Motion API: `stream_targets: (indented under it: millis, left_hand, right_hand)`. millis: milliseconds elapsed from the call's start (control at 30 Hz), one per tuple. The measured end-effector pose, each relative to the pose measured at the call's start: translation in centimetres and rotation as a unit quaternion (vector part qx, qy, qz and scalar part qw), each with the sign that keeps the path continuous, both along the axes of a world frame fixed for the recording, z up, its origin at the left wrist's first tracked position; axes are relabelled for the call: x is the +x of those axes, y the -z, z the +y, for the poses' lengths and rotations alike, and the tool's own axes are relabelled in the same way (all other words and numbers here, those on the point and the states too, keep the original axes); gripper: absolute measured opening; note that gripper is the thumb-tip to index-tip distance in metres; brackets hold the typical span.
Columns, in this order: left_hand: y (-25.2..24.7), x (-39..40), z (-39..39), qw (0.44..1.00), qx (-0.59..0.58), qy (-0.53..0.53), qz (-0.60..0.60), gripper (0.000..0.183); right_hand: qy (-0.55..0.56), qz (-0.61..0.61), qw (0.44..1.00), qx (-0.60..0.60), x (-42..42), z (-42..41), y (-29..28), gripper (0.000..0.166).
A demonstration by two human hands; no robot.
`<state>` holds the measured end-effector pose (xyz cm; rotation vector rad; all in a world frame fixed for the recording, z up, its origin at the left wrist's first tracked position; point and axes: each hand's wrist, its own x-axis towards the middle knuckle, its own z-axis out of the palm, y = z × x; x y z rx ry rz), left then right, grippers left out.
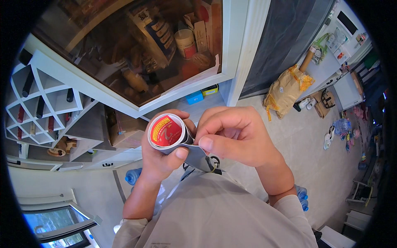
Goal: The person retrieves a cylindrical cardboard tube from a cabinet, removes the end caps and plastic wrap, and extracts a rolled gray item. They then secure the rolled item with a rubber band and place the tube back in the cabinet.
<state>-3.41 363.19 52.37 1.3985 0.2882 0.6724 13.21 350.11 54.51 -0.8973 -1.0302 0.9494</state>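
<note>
My left hand point(161, 158) is wrapped around an upright roll of dark grey sheet material point(150, 136), its thumb against the outer layer. At the top end of the roll, a red and yellow printed label point(166, 131) shows inside the white core. My right hand point(232, 136) pinches the free edge of the sheet between thumb and forefinger, just right of the roll. A grey flap point(197, 156) hangs between both hands. The sheet's lower end, in front of my shirt, is partly hidden.
Close ahead stands a white-framed glass cabinet door point(231, 59). A lattice wine rack point(46, 90) and a cardboard box point(128, 131) are on the left. A large brown paper bag point(283, 90), shoes point(310, 104) and blue water bottles point(302, 198) lie on the right-hand floor.
</note>
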Motion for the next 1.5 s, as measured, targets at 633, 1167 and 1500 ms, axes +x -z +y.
stream_targets:
  millis: [633, 1167, 1500]
  left_hand:
    - [0.08, -0.52, -0.27, 1.000, 0.000, -0.003, 0.005, 0.076]
    - [0.31, -0.81, -0.55, 1.000, 0.002, -0.011, 0.010, 0.077]
    - [0.45, -0.82, -0.76, 1.000, 0.007, -0.012, 0.010, 0.078]
  right_hand:
    - [-0.021, 0.033, 0.998, -0.043, -0.20, -0.33, -0.53, 0.008]
    - [-0.021, 0.040, 0.999, -0.020, -0.58, -0.25, 0.27, 0.008]
    - [-0.055, 0.067, 0.994, -0.072, -0.28, -0.67, -0.08, 0.009]
